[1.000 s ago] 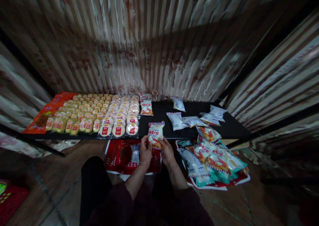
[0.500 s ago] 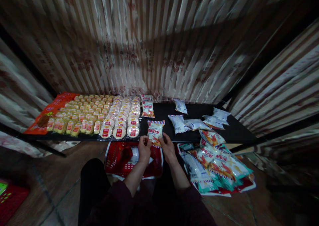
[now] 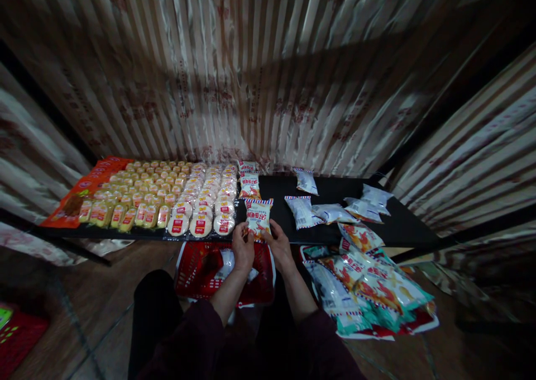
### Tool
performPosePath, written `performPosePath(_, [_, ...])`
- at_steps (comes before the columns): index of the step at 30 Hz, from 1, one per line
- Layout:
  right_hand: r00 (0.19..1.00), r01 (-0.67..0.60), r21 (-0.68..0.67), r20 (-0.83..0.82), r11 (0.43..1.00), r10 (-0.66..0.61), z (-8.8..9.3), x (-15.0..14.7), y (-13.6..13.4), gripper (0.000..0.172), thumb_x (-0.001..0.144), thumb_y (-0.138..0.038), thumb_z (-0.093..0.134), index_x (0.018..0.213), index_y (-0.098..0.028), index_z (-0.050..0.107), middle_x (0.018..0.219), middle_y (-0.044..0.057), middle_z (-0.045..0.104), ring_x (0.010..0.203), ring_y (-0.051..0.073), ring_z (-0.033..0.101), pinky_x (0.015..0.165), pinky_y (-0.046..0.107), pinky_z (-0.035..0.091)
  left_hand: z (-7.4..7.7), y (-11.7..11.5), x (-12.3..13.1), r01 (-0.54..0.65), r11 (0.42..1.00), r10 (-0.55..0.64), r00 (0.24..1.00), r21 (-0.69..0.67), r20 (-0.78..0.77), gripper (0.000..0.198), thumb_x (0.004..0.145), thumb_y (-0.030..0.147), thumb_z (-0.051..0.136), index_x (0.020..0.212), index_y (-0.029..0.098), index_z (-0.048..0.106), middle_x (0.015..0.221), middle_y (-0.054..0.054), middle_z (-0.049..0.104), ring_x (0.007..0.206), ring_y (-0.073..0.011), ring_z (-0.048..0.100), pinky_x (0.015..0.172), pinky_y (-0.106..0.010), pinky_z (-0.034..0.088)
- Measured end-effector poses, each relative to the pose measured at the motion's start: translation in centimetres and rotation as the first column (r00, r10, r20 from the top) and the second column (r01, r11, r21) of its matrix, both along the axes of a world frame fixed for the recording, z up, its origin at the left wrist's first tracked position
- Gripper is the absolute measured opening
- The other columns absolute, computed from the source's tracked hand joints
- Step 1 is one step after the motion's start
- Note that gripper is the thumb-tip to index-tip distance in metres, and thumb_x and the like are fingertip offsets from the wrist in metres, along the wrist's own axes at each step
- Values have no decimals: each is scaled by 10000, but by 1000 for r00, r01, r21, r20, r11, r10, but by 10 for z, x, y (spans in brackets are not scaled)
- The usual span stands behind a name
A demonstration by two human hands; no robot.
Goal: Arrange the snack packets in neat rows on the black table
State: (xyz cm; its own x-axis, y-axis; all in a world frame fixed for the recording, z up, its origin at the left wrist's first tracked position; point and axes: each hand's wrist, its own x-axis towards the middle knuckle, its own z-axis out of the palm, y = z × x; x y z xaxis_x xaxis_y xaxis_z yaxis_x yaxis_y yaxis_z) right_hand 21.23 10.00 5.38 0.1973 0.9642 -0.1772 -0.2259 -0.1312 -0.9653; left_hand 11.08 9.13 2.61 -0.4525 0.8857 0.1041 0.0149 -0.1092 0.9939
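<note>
Head camera: "What are you holding?"

"One snack bag [image 3: 257,213], my left hand [image 3: 243,249] and right hand [image 3: 280,247] pinching its lower corners, at the front edge of the black shelf [image 3: 277,189]. I can't tell whether it rests there fully."

"Which step?"

"Placing it, I'd judge, just in front of the matching bags [image 3: 250,186] and beside the round cakes [image 3: 200,224]."

"And next?"

"Probably straightening it, then loosening both hands evenly."

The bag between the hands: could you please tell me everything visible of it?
The bag looks puffed, glossy, plastic and sealed: white, red print, orange near end, striped far edge. Printed face up, at the front of the shelf, it is held at its near corners by the left hand and right hand.
</note>
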Motion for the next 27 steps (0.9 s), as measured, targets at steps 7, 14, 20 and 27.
performPosePath(7, [997,60,37,-49,998,-58,-7,-2,12,533,593,-398,760,1074,-211,629,992,33,716,929,222,657,868,383,515,3,8,-1,-2,1000,1,995,-10,-103,232,796,211,530,1016,173,592,1019,-81,608,946,-189,577,902,-370,458])
performPosePath(14, [997,37,51,-67,998,-33,-9,-1,24,537,568,-356,772,1057,-201,611,948,41,713,871,213,656,821,367,515,15,16,1,-24,1000,21,980,-11,-198,221,773,137,519,968,192,607,982,-64,616,995,-202,565,932,-379,446])
performPosePath(20, [999,44,67,-32,997,-42,-11,-2,39,562,571,-338,748,1090,-187,597,957,48,708,868,208,653,825,366,512,24,23,1,-7,1000,7,950,0,-311,283,785,88,460,1014,179,599,1028,-95,629,1022,-220,566,948,-405,445])
performPosePath(27, [999,29,100,-22,995,-27,-12,-5,55,528,599,-336,727,1093,-204,591,982,36,707,862,201,659,814,356,522,28,34,1,-12,1000,11,948,-2,-317,400,749,25,417,1065,185,603,1141,-101,596,1133,-215,527,1033,-407,395])
